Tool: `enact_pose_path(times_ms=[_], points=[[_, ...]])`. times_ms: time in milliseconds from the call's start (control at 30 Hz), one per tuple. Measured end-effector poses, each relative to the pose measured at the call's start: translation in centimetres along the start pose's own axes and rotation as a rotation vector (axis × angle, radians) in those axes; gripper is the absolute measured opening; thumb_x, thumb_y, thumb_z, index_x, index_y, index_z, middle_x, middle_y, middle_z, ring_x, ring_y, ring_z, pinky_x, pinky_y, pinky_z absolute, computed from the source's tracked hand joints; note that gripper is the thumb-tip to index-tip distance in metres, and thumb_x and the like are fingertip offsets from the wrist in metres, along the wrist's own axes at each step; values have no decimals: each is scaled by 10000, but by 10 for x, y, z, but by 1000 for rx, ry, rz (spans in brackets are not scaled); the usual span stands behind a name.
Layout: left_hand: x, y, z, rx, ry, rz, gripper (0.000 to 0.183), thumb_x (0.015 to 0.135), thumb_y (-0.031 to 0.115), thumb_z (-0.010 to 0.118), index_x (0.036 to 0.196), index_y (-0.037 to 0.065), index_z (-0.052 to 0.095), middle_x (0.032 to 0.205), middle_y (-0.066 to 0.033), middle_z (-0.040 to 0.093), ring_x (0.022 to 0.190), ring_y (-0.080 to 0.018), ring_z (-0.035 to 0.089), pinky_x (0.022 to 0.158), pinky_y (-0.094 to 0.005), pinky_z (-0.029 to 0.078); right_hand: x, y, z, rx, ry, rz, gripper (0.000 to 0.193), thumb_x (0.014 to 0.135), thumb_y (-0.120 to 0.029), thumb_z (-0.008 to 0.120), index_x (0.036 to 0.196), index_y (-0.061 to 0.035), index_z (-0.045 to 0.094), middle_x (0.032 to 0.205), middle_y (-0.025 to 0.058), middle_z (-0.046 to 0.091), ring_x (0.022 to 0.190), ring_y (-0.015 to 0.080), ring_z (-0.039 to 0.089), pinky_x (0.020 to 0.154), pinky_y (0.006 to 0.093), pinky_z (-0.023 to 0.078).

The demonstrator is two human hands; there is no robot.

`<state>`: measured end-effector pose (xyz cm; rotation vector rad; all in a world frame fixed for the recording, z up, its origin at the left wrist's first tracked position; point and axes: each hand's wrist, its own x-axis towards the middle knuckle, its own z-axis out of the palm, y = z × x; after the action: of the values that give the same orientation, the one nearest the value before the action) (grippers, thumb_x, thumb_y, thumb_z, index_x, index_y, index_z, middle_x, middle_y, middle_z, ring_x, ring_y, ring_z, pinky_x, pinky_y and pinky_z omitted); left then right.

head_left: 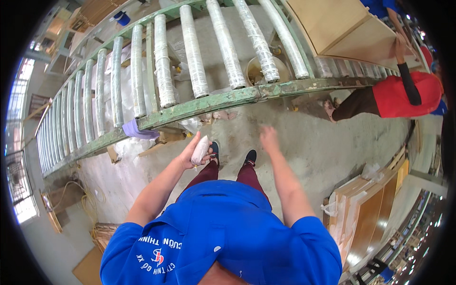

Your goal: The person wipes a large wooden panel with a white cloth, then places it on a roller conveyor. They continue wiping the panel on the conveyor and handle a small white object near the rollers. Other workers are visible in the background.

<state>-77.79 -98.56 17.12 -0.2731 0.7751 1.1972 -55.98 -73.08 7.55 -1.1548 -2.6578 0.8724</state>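
The left hand closes its fingers on a whitish roll, long axis pointing toward the roller conveyor; the right hand, empty and loosely open, hangs beside it.

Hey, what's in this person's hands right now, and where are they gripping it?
The left hand holds a small whitish wrapped bundle, fingers curled around its lower half. The right hand is open and blurred, holding nothing.

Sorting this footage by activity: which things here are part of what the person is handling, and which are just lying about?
In hand:
left hand gripping a small whitish wrapped bundle
right hand, open and empty
roller conveyor in front

Lying about:
stacked wooden panels
purple rag
bucket
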Motion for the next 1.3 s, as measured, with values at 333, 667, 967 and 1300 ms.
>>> enact_pose_path(times_ms=[333,667,967,1300], points=[[11,-83,66,-378,-112,335,616,889,551,355,1216,35,436,908,-116,575,693,-210,565,661,-377,495,126,4,-69,-655,-255,-328,542,779,-241,557,1279,-84,420,1287,94,450,1194,276,402,929,453,375],[-9,-116,109,-636,-194,385,811,832,673,299,1232,-22,420,923,-84,544,686,-225,513,631,-321,454,161,16,-67,-742,-363,-335,441,825,-268,505,1206,-48,477,1227,169,497,1110,322,490,920,422,401],[-5,-125,102,-413,59,568,645,899,560,297,1238,27,428,1055,-114,587,884,-226,606,771,-364,501,157,15,-66,-681,-306,-302,368,831,-246,511,1135,-40,521,1145,177,541,1048,326,524,899,426,408],[-15,-143,98,-366,189,538,509,878,422,501,1199,31,450,961,-92,591,871,-212,608,726,-376,532,136,46,-66,-559,179,-484,179,812,-258,575,965,-191,638,1049,57,580,1046,278,496,891,475,352]])
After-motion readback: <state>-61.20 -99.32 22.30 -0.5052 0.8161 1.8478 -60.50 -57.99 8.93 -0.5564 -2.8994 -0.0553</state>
